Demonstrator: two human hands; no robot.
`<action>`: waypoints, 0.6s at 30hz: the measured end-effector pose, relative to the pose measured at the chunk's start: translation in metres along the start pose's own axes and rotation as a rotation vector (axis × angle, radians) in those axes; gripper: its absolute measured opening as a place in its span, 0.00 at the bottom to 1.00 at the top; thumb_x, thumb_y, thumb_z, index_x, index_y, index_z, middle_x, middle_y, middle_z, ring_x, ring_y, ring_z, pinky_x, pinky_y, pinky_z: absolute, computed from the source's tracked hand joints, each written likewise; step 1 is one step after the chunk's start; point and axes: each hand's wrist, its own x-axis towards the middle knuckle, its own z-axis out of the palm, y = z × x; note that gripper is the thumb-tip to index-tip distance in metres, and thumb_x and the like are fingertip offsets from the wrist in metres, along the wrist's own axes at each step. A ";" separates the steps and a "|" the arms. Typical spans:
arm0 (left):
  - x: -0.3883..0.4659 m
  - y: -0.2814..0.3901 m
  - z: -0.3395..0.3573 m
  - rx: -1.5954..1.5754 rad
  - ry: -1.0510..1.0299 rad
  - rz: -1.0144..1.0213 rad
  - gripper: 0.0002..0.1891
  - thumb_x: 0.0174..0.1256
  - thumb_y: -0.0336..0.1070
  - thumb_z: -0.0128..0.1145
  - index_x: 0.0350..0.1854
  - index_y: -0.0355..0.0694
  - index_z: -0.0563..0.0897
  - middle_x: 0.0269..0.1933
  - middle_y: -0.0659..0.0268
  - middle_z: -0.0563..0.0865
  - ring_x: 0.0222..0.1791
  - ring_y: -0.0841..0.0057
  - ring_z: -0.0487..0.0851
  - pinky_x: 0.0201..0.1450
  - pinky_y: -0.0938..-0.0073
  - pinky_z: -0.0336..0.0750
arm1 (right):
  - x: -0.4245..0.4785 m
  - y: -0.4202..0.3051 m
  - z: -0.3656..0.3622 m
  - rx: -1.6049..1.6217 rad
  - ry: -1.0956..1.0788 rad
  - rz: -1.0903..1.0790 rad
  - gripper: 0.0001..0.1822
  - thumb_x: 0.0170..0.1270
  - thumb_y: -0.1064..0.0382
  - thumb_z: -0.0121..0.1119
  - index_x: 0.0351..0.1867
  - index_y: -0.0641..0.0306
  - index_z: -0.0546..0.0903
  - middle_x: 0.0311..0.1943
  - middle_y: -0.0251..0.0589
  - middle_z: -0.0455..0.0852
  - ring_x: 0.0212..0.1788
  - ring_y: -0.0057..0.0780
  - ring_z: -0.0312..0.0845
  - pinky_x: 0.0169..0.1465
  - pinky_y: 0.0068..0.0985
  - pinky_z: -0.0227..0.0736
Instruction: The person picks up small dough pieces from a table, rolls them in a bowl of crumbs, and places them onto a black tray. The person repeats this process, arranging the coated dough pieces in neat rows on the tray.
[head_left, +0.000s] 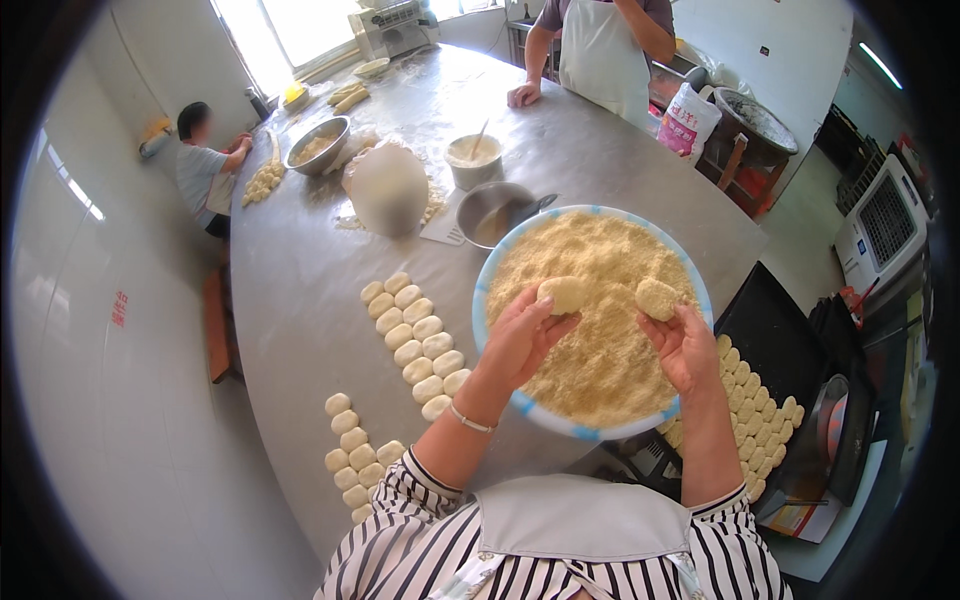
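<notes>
My left hand (525, 330) grips a pale, smooth oval dough piece (564, 295) between thumb and fingers. In my right hand (682, 341) is another oval dough piece (658, 299), its surface rough with crumbs. Both are held over a large white and blue basin (480, 300) heaped with pale yellow crumbs (600, 360). Left of the basin, plain dough pieces (409, 352) lie in close rows on the metal table. A smaller group of dough pieces (352, 450) sits nearer to me. On the right, rows of crumb-coated pieces (754, 412) rest on a dark tray (772, 315).
Beyond the basin stand a metal pan (480, 217), a pot with a stick (474, 161) and a metal bowl (319, 146). One person (210, 165) handles dough at the left edge; another in an apron (604, 60) leans a hand on the metal table (300, 300). An air cooler (885, 210) stands right.
</notes>
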 end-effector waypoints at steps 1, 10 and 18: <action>-0.002 -0.002 0.002 0.055 0.007 0.043 0.25 0.82 0.30 0.47 0.77 0.32 0.64 0.69 0.52 0.77 0.69 0.63 0.79 0.76 0.58 0.74 | 0.000 0.001 -0.002 -0.026 -0.009 -0.013 0.21 0.84 0.60 0.46 0.70 0.72 0.69 0.66 0.55 0.78 0.69 0.44 0.78 0.75 0.41 0.75; 0.004 -0.071 0.038 1.089 0.072 0.611 0.35 0.83 0.34 0.47 0.86 0.35 0.50 0.77 0.56 0.70 0.74 0.66 0.72 0.77 0.70 0.67 | -0.020 0.043 0.064 -0.715 -0.328 -0.096 0.45 0.83 0.32 0.40 0.87 0.60 0.46 0.82 0.50 0.61 0.80 0.39 0.62 0.81 0.34 0.55; -0.007 -0.039 0.031 0.141 0.055 0.129 0.39 0.72 0.17 0.51 0.84 0.37 0.54 0.71 0.53 0.76 0.70 0.64 0.78 0.74 0.61 0.75 | -0.022 0.041 0.022 -0.244 -0.283 -0.086 0.45 0.69 0.68 0.70 0.82 0.69 0.57 0.69 0.46 0.76 0.71 0.31 0.73 0.73 0.29 0.71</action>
